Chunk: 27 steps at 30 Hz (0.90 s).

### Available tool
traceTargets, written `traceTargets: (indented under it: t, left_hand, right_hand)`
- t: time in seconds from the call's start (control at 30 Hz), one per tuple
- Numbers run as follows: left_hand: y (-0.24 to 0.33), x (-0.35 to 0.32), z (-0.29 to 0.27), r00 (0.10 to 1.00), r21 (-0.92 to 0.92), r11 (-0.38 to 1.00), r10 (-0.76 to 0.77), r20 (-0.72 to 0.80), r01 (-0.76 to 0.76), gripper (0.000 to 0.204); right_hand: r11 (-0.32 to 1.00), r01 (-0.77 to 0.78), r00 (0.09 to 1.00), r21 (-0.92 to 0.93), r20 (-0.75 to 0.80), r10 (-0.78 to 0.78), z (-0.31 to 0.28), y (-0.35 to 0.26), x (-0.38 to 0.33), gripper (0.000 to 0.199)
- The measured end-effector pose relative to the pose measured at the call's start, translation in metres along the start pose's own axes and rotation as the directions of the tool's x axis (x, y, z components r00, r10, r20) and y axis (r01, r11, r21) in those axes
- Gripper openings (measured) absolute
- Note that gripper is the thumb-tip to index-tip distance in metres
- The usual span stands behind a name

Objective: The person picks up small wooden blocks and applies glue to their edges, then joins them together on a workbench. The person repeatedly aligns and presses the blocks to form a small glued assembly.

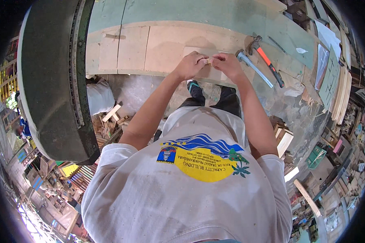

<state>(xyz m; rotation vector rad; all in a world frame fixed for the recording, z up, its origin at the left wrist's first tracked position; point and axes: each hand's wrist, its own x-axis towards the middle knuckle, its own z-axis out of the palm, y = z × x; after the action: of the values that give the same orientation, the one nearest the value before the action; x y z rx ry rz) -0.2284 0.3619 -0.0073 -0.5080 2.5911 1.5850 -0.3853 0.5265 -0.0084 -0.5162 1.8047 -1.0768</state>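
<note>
A large dark machine housing (54, 77) with a ribbed green edge fills the left of the head view, standing beside the workbench (215, 18), whose surface is green at the back and bare pale wood toward the person. Pale wooden boards (150, 46) lie flat side by side along the near edge of the bench. On the floor below left, a heap of wood offcuts (111, 121) sits near a white sack (99, 97). To the right of the hands, two hammers lie on the bench: one with a pale blue handle (253, 67), its head just beside the right hand, and one with an orange and black handle (267, 60) a little farther out, the two close together. The left hand (190, 65) and right hand (227, 65) meet over the boards, fingertips facing, both closed in a pinch on a small pale piece of wood (209, 61) held between them just above the board surface. The piece is largely covered by the fingers, and its exact shape cannot be told.
</note>
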Motion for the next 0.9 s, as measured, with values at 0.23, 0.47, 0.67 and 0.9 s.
traceTargets:
  t: [0.23,0.47,0.67,0.9]
  left_hand:
    - [0.002,-0.009,0.001,0.997,0.011,1.0,-0.023,-0.072,0.024,0.042]
    - [0.003,-0.008,0.0,0.989,-0.146,0.98,-0.143,-0.03,0.137,0.041]
    - [0.003,-0.012,0.008,0.993,-0.048,0.998,-0.047,-0.109,0.042,0.039]
    - [0.009,-0.013,0.025,0.951,0.137,0.987,0.123,-0.285,-0.086,0.032]
  right_hand:
    - [0.979,0.105,0.992,-0.177,0.083,-0.091,-0.006,-0.012,0.004,0.041]
    - [0.937,0.237,0.97,-0.257,0.008,-0.243,0.008,0.006,-0.018,0.057]
    - [0.789,0.285,0.893,-0.544,-0.147,-0.424,0.034,0.009,-0.027,0.051]
    - [0.738,0.271,0.833,-0.618,-0.233,-0.501,0.047,0.02,-0.023,0.047]
